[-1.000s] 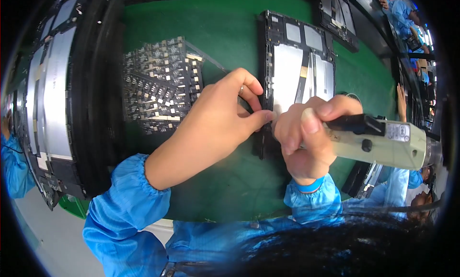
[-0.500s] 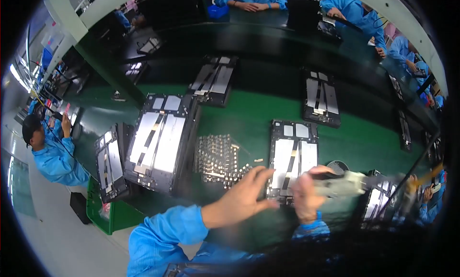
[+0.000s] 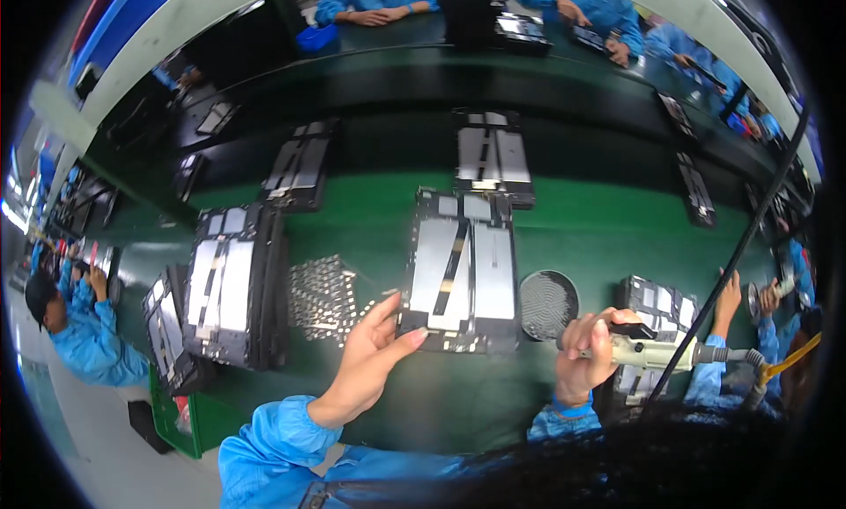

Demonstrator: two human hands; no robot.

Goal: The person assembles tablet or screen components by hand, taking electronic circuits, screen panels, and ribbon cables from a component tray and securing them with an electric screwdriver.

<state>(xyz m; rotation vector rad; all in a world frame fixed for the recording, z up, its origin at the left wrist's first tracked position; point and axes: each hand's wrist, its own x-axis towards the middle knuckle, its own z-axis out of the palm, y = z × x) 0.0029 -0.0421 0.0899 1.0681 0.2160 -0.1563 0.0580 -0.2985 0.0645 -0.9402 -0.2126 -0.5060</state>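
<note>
A tablet body with its inside showing, black frame and silver battery panels (image 3: 493,262), is in front of me. My left hand (image 3: 366,359) grips its lower left corner, thumb on top and fingers at the side edge. My right hand (image 3: 586,359) is wrapped round a pale electric screwdriver (image 3: 656,354), held sideways to the right of the tablet. The screwdriver's tip is hard to make out. Behind my right hand stands a round dish (image 3: 548,272) of small dark pieces, probably screws. Left of the tablet lies a patch of small metal parts (image 3: 322,297).
Stacked tablet bodies (image 3: 225,280) stand at left; others lie farther back (image 3: 493,152) and at right (image 3: 661,306). A black cable (image 3: 749,236) crosses the right side. A green bin (image 3: 203,421) is at lower left. A co-worker's hand (image 3: 728,296) is at right.
The view has swung, so the bench appears farther left. My left hand has closed on the tablet's corner. My right hand, still with the screwdriver, has moved away from the tablet, to the right.
</note>
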